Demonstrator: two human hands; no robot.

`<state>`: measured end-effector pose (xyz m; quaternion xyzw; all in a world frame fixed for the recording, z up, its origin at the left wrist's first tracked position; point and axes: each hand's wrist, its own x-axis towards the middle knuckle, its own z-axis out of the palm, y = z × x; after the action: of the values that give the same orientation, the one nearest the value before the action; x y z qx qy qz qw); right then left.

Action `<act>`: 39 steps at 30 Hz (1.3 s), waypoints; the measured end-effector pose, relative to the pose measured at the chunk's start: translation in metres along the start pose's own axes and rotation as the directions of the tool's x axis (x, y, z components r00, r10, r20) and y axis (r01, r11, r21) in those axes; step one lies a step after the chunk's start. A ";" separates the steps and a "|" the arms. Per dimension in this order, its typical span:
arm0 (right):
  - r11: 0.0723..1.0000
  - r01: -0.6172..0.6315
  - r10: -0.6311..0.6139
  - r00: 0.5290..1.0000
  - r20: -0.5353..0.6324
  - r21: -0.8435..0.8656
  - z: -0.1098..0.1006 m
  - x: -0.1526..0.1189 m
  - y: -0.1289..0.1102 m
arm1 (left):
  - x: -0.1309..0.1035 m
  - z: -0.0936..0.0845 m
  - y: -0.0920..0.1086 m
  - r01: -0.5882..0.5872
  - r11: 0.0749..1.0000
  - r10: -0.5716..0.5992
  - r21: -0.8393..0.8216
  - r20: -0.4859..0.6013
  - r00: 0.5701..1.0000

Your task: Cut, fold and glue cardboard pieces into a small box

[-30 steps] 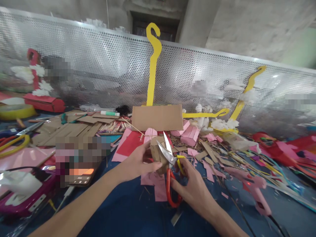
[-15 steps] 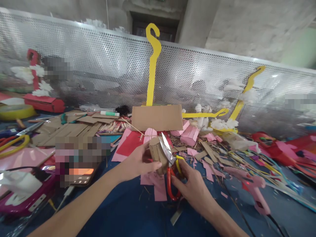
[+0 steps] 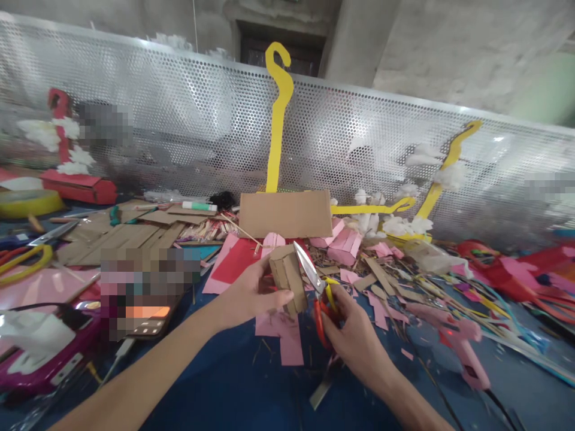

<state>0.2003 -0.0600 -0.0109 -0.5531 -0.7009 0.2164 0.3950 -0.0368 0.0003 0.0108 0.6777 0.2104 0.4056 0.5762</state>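
Near the middle, my left hand (image 3: 254,294) grips a small folded cardboard piece (image 3: 287,278), thumb on its front and fingers behind. My right hand (image 3: 353,320) is wrapped round the red and yellow handles of the scissors (image 3: 309,269). Their metal blades look closed and point up and left, beside the cardboard piece's upper right edge. Below the two hands, pink paper pieces (image 3: 291,344) lie on the blue table (image 3: 233,383).
Behind the hands stands a cardboard box (image 3: 286,214) with a yellow hook shape (image 3: 277,131). A pink glue gun (image 3: 458,338) lies right. At left are a phone (image 3: 150,320), cardboard sheets (image 3: 117,239) and yellow-handled scissors (image 3: 31,266). Scraps cover the right side.
The scissors have swung slightly right with my right hand, and their blades have come together beside the cardboard piece. My left hand keeps its hold; the cardboard has turned slightly.
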 end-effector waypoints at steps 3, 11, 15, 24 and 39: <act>0.996 -0.023 0.021 1.000 -0.014 -0.087 0.001 -0.002 -0.004 | 0.001 0.002 0.001 -0.044 0.999 0.043 -0.015 -0.021 0.999; 0.998 0.016 -0.014 0.999 0.038 -0.065 0.000 -0.004 -0.012 | -0.001 0.004 0.003 0.008 1.000 -0.007 -0.020 0.033 0.999; 0.999 0.024 -0.021 0.997 0.075 -0.040 0.000 -0.005 -0.007 | 0.000 0.003 0.002 0.014 1.000 -0.014 -0.009 0.022 1.000; 0.994 0.078 -0.070 0.992 0.105 -0.077 0.000 -0.007 -0.005 | 0.000 0.002 0.004 0.005 0.999 -0.006 0.037 0.029 1.000; 0.996 0.059 -0.048 0.986 0.162 -0.065 -0.002 -0.003 -0.008 | 0.000 0.000 0.001 0.004 1.000 -0.005 0.030 0.017 1.000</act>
<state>0.1973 -0.0654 -0.0051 -0.5280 -0.7522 0.2251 0.3237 -0.0371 -0.0006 0.0118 0.6892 0.2129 0.3952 0.5687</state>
